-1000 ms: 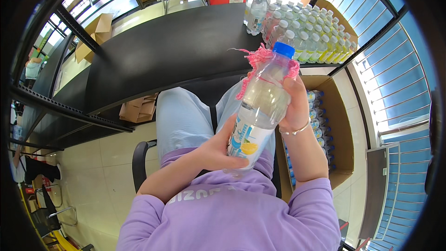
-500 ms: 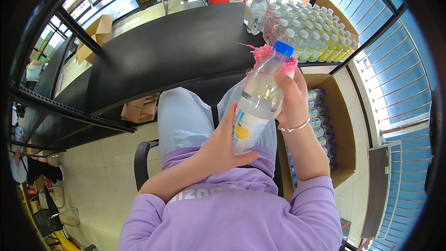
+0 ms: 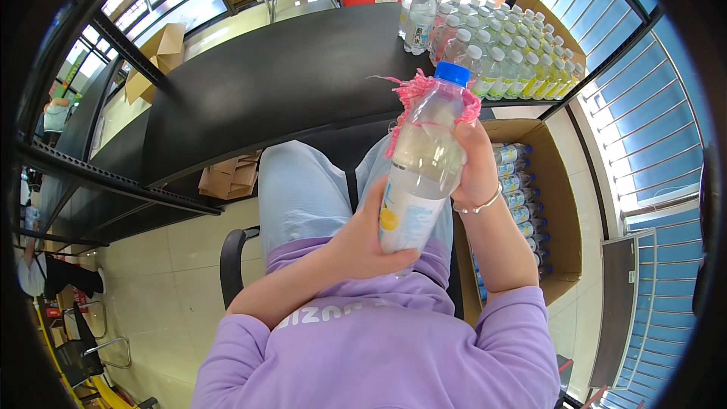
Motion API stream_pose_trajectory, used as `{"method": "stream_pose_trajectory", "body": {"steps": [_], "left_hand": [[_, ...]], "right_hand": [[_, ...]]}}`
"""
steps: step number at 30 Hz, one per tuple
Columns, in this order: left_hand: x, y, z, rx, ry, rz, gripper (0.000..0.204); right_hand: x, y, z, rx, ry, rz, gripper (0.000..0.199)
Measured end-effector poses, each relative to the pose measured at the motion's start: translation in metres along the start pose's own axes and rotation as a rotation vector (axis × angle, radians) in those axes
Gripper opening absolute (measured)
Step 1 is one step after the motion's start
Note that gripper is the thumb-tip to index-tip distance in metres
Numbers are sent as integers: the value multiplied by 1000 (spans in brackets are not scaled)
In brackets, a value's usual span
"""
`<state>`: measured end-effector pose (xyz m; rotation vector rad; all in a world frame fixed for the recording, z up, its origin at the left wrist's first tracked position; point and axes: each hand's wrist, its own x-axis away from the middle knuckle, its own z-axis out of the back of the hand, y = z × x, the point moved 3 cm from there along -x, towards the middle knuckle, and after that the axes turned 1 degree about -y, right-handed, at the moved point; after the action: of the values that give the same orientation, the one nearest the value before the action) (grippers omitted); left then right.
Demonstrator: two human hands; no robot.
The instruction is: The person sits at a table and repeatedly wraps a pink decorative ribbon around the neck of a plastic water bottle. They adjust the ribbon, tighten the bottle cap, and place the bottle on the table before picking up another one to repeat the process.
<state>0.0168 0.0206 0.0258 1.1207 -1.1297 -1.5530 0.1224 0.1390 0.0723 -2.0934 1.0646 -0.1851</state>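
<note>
A clear plastic bottle [image 3: 416,174] with a blue cap and a white-and-blue label showing a yellow lemon slice is tilted above my lap, cap end away from me. My left hand [image 3: 365,231] grips its lower end, thumb along the side and fingers at the base. Higher up, my right hand [image 3: 477,167] clasps the bottle from the right, its other fingers hidden behind. A frayed pink knitted cloth [image 3: 413,91] wraps behind the bottle's neck and shoulder, and part of it shows beside my right hand.
On the black table [image 3: 265,76], two blue-capped bottles [image 3: 420,19] stand beside rows of white-capped bottles [image 3: 503,68]. At my right, an open cardboard box [image 3: 560,212] holds several blue-capped bottles [image 3: 521,197]. A chair armrest [image 3: 231,261] is at my left; folded cardboard [image 3: 229,176] lies below the table.
The bottle has turned a little about its length, and its cap has shifted slightly left. The left hand's fingers have closed more around its base, while more pink cloth shows left of the neck.
</note>
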Motion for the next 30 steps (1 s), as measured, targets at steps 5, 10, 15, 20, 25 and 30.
{"method": "stream_pose_trajectory", "body": {"steps": [5, 10, 15, 20, 25, 30], "left_hand": [[2, -16, -1, 450, -139, 71, 90], [1, -21, -2, 612, -195, 47, 89], [2, -28, -8, 521, -194, -8, 84], [2, -26, 2, 416, 25, 167, 84], [3, 10, 5, -96, 75, 158, 95], [-1, 2, -2, -459, 140, 93, 103]], "right_hand": [[-5, 6, 2, -127, -55, -115, 45], [-5, 8, 5, -109, -67, -138, 44], [-5, 6, 11, -12, -52, -93, 37], [-10, 1, 18, 92, 135, -29, 32], [-9, 2, 15, 174, 269, 61, 34], [-1, 3, 4, 275, 240, 74, 40]]}}
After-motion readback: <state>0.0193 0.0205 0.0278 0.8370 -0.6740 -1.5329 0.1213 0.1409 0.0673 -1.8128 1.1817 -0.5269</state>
